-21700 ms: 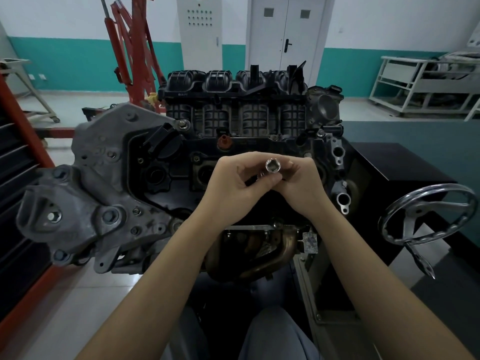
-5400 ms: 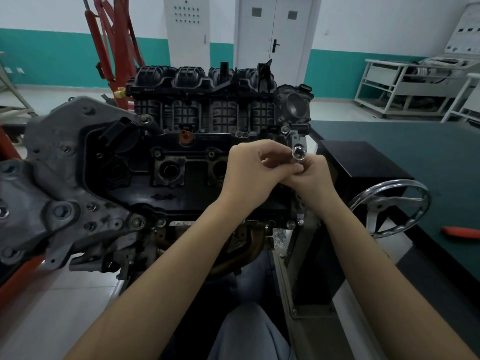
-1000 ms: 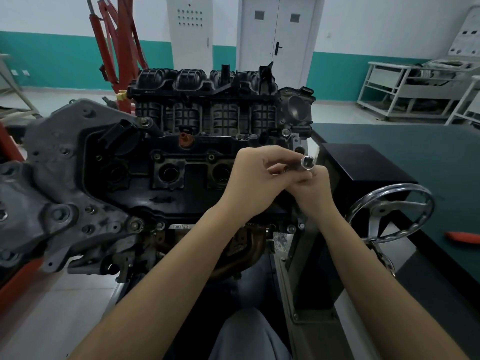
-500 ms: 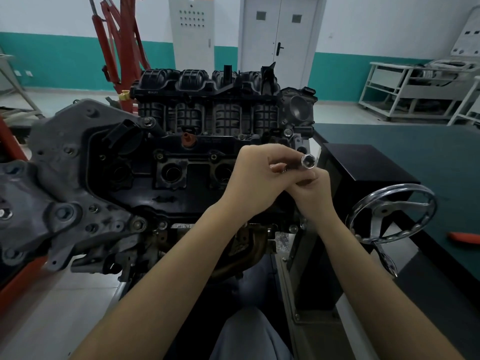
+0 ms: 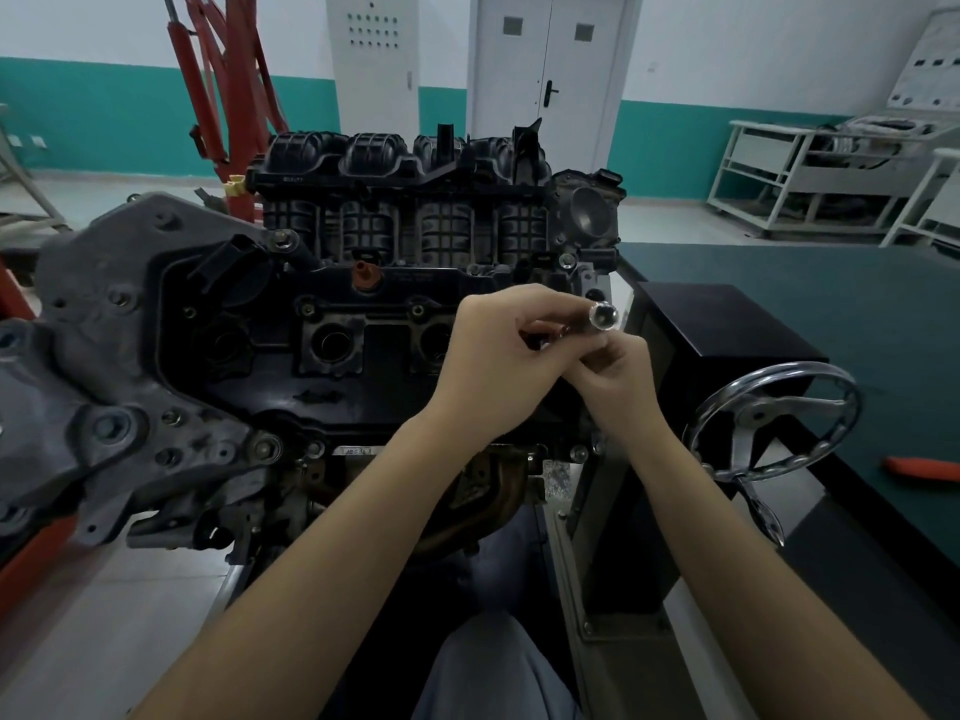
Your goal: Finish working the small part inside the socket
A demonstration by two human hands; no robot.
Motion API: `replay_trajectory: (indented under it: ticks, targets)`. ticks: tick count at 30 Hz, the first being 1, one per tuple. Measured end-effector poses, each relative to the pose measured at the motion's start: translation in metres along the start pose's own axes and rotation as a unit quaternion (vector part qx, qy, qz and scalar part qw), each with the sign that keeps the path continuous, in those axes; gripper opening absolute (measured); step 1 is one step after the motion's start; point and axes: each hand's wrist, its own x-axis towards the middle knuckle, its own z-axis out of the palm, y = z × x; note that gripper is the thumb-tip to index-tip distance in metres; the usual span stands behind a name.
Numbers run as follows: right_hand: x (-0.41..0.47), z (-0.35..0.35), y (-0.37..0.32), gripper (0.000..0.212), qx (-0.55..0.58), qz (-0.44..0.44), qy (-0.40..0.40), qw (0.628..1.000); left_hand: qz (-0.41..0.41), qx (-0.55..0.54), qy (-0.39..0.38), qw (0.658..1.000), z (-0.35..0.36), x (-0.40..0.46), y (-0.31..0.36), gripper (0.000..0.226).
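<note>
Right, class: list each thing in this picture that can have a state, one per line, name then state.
Socket: held up in front of the engine, open end toward the camera.
Left hand: fingers curled, pinching the socket.
Right hand: fingers curled under the socket, gripping it.
Engine: on a stand, plug wells uncovered.
Double door: closed.
Handwheel: untouched.

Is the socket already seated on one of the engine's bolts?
No, the socket is held up between both hands, open end toward the camera, clear of the engine.
</note>
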Motion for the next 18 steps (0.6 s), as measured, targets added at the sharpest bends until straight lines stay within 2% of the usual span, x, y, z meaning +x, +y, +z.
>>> replay_trajectory:
  ticks: [3,6,11,15,18]
  targets:
    - [0.000,0.001,-0.001,0.024,0.009,0.006,-0.004,1.000,-0.027,-0.064,-0.029,0.997,-0.005,0.001,-0.001,0.025]
    - [0.000,0.001,0.006,0.012,0.019,0.018,0.016,1.000,-0.024,-0.043,-0.056,0.997,-0.008,0.001,-0.001,0.028]
    - [-0.001,-0.001,0.008,0.017,0.019,0.015,0.000,1.000,-0.004,0.016,-0.041,0.999,-0.011,0.003,-0.001,0.021]
    - [-0.001,0.001,-0.001,0.028,0.021,0.008,-0.011,1.000,-0.018,-0.042,-0.058,0.997,-0.009,0.001,-0.001,0.025]
    - [-0.001,0.001,0.003,0.020,0.015,0.015,0.005,1.000,-0.032,-0.052,-0.069,0.996,-0.008,-0.001,-0.001,0.027]
